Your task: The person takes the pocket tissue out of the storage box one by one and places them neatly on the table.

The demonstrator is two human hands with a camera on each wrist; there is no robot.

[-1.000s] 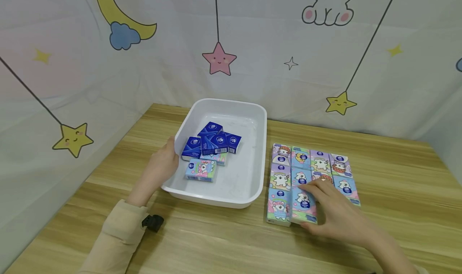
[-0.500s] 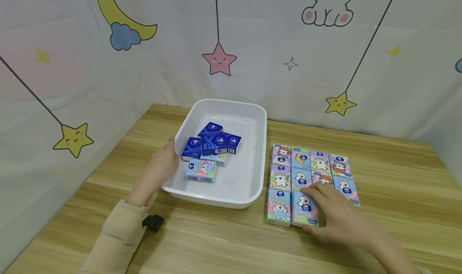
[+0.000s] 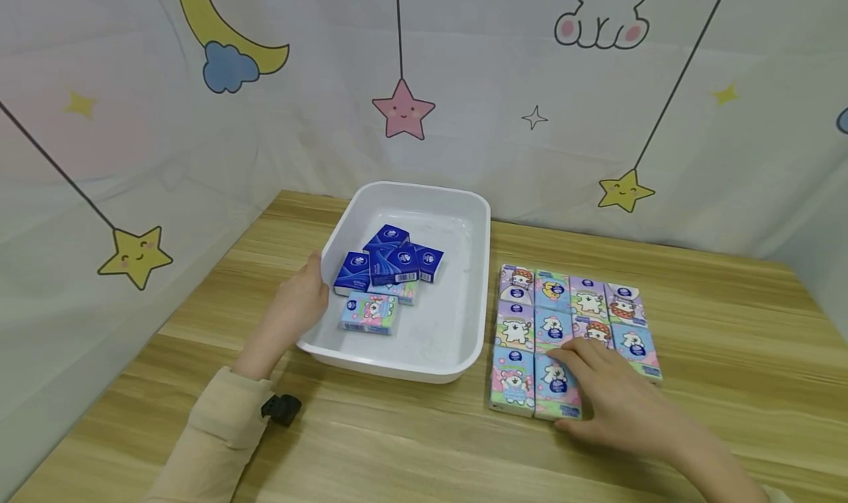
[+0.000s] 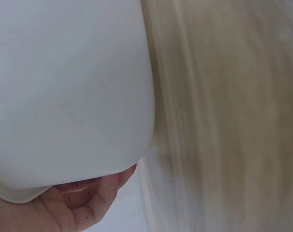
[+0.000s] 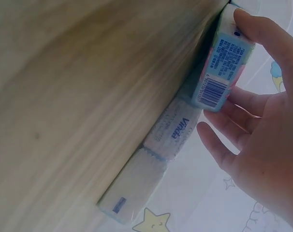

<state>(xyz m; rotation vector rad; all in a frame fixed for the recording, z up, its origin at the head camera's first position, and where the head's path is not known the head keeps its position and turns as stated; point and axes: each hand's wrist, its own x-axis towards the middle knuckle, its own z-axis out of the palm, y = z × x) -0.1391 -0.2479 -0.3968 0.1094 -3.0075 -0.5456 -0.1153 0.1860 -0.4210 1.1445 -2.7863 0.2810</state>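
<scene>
Head view shows the right hand (image 3: 616,392) on the near row of a block of tissue packs (image 3: 573,326), fingers and thumb pinching one pastel pack (image 3: 555,385) whose near end, in the right wrist view (image 5: 224,63), is tipped up off the table with its barcode showing. The block counts about eleven packs in three rows of four, the near right spot being hidden by the hand. Each pack carries a cartoon bear on pink, blue or lilac wrap. The left hand (image 3: 294,311) grips the left rim of a white tray (image 3: 473,267). Inside lie four dark blue packs (image 3: 387,261) in a loose heap and two pastel ones (image 3: 369,313); the tray's right half is bare. Tray and block sit just beside each other on the wooden table (image 3: 729,385), with open wood to the right and front.
</scene>
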